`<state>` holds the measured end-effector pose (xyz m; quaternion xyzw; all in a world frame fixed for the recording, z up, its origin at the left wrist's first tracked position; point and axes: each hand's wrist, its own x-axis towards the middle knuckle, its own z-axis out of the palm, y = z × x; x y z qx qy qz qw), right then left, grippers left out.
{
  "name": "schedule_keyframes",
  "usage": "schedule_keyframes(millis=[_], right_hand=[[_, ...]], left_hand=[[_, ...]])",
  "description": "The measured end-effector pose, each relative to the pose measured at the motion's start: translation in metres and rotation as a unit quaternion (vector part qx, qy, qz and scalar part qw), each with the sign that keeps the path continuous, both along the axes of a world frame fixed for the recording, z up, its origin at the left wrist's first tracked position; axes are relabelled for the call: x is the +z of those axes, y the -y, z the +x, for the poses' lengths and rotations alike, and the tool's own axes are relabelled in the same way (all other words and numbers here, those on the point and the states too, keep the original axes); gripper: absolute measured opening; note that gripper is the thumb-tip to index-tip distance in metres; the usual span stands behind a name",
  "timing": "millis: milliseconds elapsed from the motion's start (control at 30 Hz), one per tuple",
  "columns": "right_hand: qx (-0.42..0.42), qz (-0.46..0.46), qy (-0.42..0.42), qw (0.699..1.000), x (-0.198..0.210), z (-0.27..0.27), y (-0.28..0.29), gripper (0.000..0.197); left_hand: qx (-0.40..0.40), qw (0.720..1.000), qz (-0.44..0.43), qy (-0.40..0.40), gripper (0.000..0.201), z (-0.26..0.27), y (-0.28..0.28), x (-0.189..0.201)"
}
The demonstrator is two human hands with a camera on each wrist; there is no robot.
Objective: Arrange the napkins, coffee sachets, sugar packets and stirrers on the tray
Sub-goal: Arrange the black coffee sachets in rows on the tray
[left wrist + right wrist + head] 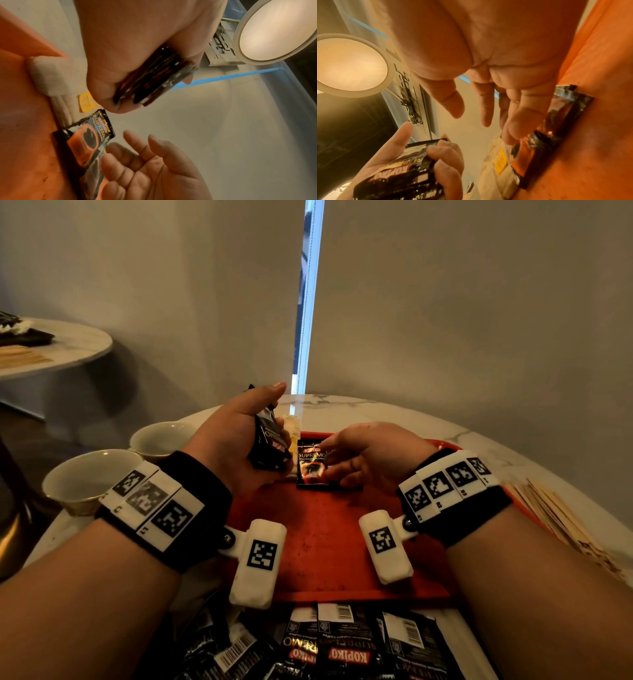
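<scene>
I see a red tray (318,542) at the centre of the head view, on a round white marble counter (394,412) that curves away at the upper right. The tray's near half is bare, the widest open room between my wrists. My left hand (236,440), left of centre, has its fingers curled round a stack of black coffee sachets (269,440). My right hand (370,453), right of centre, has relaxed fingers spread apart; its fingertips (510,136) rest on a single coffee sachet (311,465) lying flat at the tray's far end. Just beside that sachet, toward the far left corner, lies a folded white napkin (56,75) with a yellow tag, mostly hidden by my left hand in the head view.

Loose sachets (325,645) are heaped at the bottom edge of the frame, cut off there. Wooden stirrers (561,518) lie off the tray's right edge, blurred. Two white cups (85,477) sit at the left, off the tray. I cannot count the sachets in the held stack.

A plain pale wall fills the top of the frame; a second round table (68,347) sits at the upper left.
</scene>
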<state>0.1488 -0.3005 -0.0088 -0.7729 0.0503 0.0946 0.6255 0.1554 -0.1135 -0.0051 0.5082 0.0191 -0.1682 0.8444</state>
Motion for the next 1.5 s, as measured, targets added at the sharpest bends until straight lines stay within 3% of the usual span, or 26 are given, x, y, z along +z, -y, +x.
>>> schedule_keyframes(millis=[167, 333, 400, 567, 667, 900, 1067, 1167, 1267, 1400, 1500], right_hand=[[0.065, 0.02, 0.125, 0.99, 0.034, -0.016, 0.005, 0.014], [0.074, -0.026, 0.149, 0.986, 0.029, -0.012, 0.003, 0.007], [0.074, -0.038, 0.151, 0.985, 0.022, -0.01, 0.003, 0.012], [0.141, -0.015, 0.173, 0.975, 0.019, -0.012, -0.002, 0.045], [0.127, -0.04, 0.199, 0.971, 0.017, -0.01, -0.002, 0.048], [0.094, 0.008, 0.266, 0.959, 0.017, -0.012, -0.001, 0.027], [0.065, -0.009, 0.317, 0.946, 0.02, -0.013, -0.002, 0.019], [0.062, -0.004, 0.314, 0.948, 0.02, -0.014, -0.003, 0.007], [0.046, -0.009, 0.324, 0.945, 0.018, -0.012, -0.005, 0.019], [-0.025, 0.008, 0.349, 0.937, 0.019, -0.011, -0.004, 0.013], [-0.103, 0.038, 0.341, 0.934, 0.021, -0.006, 0.004, 0.014]], left_hand=[[-0.001, 1.0, -0.018, 0.01, 0.035, 0.004, -0.003, -0.002], [-0.034, 0.998, -0.049, 0.013, 0.034, 0.001, -0.002, -0.003], [-0.045, 0.997, -0.067, 0.012, 0.031, -0.001, 0.001, -0.002], [-0.054, 0.995, -0.06, 0.053, 0.026, 0.001, 0.004, -0.002], [-0.049, 0.997, -0.036, 0.054, 0.024, 0.004, 0.002, -0.003], [-0.057, 0.997, -0.008, 0.046, 0.026, 0.005, 0.005, -0.005], [-0.073, 0.997, -0.013, 0.016, 0.021, -0.001, 0.005, -0.003], [-0.064, 0.998, -0.019, 0.019, 0.039, -0.004, 0.005, -0.003], [-0.072, 0.997, -0.011, 0.022, 0.045, -0.003, 0.005, -0.004], [-0.105, 0.994, 0.0, 0.022, 0.039, -0.004, 0.006, -0.003], [-0.083, 0.996, 0.011, -0.003, 0.032, -0.003, 0.005, -0.003]])
